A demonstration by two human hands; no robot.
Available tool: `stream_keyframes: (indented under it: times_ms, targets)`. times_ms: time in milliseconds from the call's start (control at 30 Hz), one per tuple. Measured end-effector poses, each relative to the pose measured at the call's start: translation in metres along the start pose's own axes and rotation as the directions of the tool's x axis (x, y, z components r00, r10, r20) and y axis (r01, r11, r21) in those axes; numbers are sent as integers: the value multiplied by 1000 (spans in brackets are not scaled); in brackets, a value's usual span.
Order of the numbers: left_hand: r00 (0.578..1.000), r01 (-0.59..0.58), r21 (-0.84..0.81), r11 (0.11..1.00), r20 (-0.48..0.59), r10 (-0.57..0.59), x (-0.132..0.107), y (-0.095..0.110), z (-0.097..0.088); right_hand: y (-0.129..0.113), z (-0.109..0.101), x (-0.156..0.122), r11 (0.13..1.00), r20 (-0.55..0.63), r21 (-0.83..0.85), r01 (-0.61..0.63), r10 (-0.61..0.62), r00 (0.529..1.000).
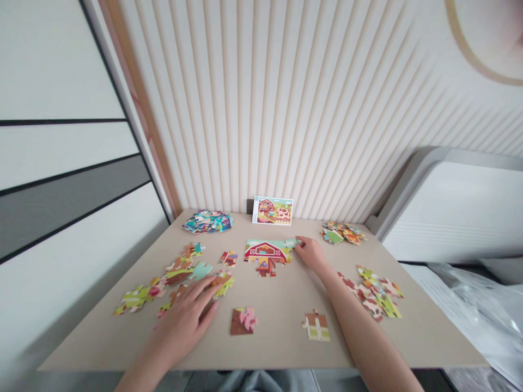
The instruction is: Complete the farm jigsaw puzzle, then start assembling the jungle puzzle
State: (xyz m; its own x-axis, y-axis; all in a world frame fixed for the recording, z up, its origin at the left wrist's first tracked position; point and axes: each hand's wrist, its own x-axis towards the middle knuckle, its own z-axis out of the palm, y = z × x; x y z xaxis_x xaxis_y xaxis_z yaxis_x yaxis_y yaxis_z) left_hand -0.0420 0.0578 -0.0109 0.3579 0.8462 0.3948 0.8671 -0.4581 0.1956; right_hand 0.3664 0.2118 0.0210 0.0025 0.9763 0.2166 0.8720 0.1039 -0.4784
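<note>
The right hand (311, 253) is pinching a puzzle piece (291, 243) onto the barn section (266, 252) near the desk's (278, 348) far edge, probably needing tab alignment, while the left hand (188, 314) is lying open on loose pieces (224, 282).

A picture card (272, 210) leans on the ribbed wall (286, 109) at the table's (278, 348) far edge, a bluish heap of pieces (208, 221) near its far-left corner.

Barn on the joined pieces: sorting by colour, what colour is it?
The barn is red, white-trimmed; head view.
</note>
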Motion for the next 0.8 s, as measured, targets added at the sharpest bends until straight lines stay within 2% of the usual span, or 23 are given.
stream_keyframes:
  times_ms: [433, 800]
  targets:
    - [1000, -21, 17, 1000, -18, 22, 0, 0, -2, 1, 0, -2, 990, -22, -138, 4, -7, 1000]
    - [998, 16, 14, 1000, 58, -17, -1, -1, 0, -7, -1, -9, 980, -19, -200, 6, -10, 1000]
